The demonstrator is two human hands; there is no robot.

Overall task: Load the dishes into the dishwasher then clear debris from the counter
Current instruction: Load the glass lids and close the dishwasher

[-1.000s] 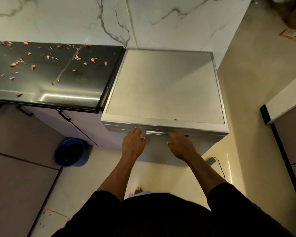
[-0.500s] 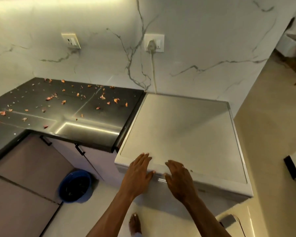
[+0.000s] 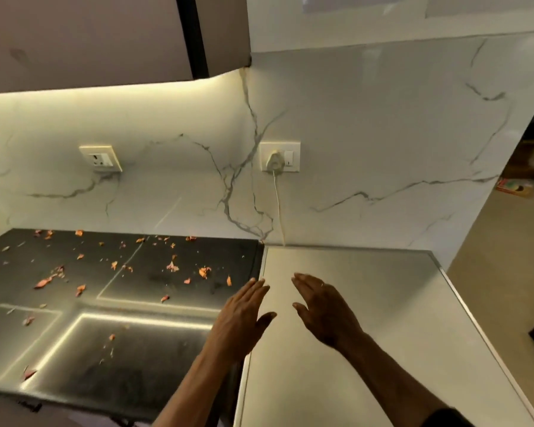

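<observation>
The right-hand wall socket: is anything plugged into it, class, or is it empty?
Plugged in. A white plug sits in the socket, its cord running down behind the dishwasher top.

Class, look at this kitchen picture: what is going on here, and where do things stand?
A person holds both hands open and empty, the left hand above the counter's edge, the right hand above the dishwasher top. Neither grips anything. The dark counter is strewn with orange debris, so clearing has not begun. No dishes are in view.
</observation>
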